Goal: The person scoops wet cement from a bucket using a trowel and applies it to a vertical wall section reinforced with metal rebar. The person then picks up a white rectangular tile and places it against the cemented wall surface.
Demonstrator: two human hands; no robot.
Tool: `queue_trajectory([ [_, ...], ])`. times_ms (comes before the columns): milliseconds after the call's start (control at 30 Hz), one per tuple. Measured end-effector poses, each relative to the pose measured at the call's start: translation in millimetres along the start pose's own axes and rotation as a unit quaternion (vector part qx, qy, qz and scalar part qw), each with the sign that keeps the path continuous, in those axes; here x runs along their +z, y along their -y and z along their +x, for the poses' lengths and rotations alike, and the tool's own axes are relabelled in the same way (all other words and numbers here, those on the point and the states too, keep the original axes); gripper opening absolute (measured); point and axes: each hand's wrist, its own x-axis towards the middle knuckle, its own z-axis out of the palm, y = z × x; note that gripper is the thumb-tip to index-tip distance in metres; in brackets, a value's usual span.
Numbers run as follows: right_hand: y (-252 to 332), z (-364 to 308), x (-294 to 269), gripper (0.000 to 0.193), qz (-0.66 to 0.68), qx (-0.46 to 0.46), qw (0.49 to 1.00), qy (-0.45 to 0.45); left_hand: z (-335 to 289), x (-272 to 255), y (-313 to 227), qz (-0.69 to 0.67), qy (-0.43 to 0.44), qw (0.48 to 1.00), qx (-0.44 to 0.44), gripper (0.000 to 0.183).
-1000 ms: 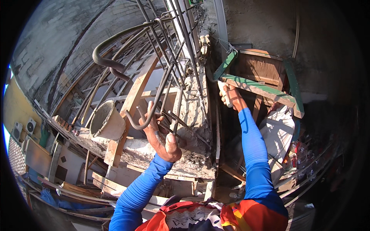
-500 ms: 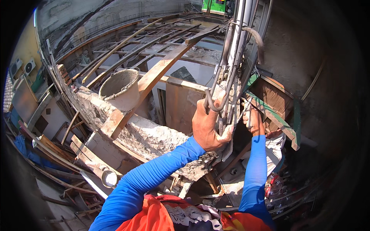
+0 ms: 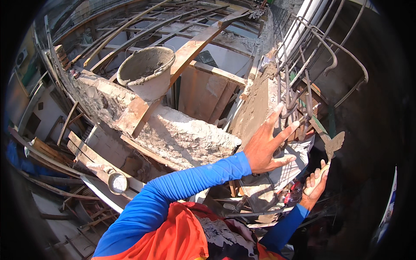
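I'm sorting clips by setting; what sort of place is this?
Probably a building site: bent steel bars, a bucket of grey mortar-like mix, and a trowel in the right hand.

Left of the frame's centre, a rough wall top (image 3: 186,134) bears a slanting wooden plank (image 3: 193,50) and a bucket (image 3: 157,86) alongside.

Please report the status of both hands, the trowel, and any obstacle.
Left hand open, fingers spread. Right hand gripping smeared trowel. Bent steel bars close to left hand, contact unclear.
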Motion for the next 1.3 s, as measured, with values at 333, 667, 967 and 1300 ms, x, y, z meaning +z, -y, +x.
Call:
queue_trajectory([
  [333,8,-114,181,0.054,-0.038,-0.275,0.96,0.031,-162,-171,61,-0.144,0.185,0.966,-0.111,0.051],
  [667,-100,-117,363,0.059,-0.112,-0.241,0.962,0.063,-353,-325,156,-0.045,0.324,0.867,-0.377,0.045],
  [967,-160,-107,432,0.055,-0.201,-0.17,0.964,0.031,-584,-416,218,0.086,0.397,0.706,-0.581,0.065],
  [1300,-190,-117,450,0.05,-0.271,-0.121,0.955,-0.015,-739,-451,195,-0.01,0.365,0.616,-0.698,0.061],
])
